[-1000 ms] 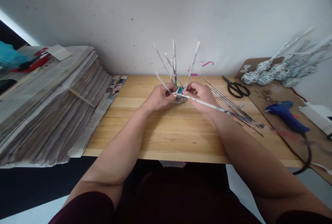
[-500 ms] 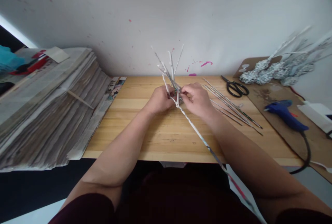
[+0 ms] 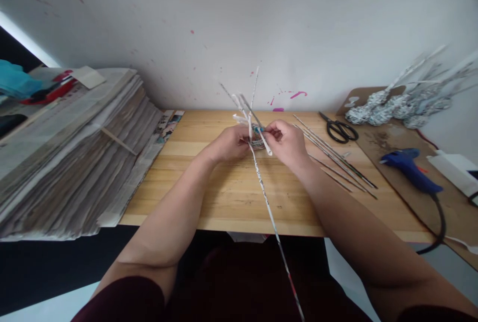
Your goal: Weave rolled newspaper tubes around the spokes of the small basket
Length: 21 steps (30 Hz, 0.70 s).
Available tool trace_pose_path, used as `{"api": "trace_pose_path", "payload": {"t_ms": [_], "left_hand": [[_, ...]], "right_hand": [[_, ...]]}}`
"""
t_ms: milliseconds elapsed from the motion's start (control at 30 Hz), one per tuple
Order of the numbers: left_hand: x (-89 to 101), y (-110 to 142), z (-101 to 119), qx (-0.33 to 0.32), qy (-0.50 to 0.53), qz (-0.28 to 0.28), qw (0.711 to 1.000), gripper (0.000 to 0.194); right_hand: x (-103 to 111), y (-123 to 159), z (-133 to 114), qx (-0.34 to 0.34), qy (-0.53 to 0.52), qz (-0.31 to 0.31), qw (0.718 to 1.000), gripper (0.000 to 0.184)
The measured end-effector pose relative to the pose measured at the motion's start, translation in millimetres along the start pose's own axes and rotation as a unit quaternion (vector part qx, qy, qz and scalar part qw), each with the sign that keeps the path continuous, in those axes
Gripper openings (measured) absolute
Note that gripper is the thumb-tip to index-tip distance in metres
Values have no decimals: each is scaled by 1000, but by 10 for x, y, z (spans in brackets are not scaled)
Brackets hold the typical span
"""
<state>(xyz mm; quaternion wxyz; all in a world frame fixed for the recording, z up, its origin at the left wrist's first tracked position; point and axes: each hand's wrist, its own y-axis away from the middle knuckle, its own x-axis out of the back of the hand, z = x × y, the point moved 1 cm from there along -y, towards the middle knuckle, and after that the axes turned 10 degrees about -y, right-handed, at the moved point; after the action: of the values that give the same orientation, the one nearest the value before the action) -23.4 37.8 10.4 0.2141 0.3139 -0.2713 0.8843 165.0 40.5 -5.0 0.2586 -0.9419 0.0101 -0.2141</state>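
Note:
A small woven piece of rolled newspaper tubes (image 3: 257,139) sits at the middle of the wooden table (image 3: 239,197), with several upright tubes sticking up from it. My left hand (image 3: 228,142) is closed on its left side. My right hand (image 3: 287,142) pinches a tube at its right side. One long paper tube (image 3: 269,207) runs from the weave toward me, past the table's front edge.
A tall pile of newspapers (image 3: 63,153) fills the left. Loose paper tubes (image 3: 336,155) lie to the right, then black scissors (image 3: 339,127), a blue glue gun (image 3: 411,168) with its cable on a brown board, and several woven pieces (image 3: 388,105) at the back right.
The long tube swung from pointing right across the table to pointing toward me. The upright tubes leaned together and both hands shifted slightly around the weave.

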Motion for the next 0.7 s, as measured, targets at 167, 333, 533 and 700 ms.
{"api": "trace_pose_path", "payload": {"t_ms": [167,333,533,700], "left_hand": [[37,9,-89,37,-76,-11,996,18],[26,18,-106,23,-94,-16,995,19],[-19,-4,-107,46,-57,13,997,16],[-82,-15,-156,61,-40,68,995,6]], "right_hand": [[-30,14,-22,13,-37,-17,999,7],[-40,7,22,21,-63,-58,996,10],[-9,20,10,19,-58,-76,995,10],[26,23,-65,39,-46,-91,994,7]]}}
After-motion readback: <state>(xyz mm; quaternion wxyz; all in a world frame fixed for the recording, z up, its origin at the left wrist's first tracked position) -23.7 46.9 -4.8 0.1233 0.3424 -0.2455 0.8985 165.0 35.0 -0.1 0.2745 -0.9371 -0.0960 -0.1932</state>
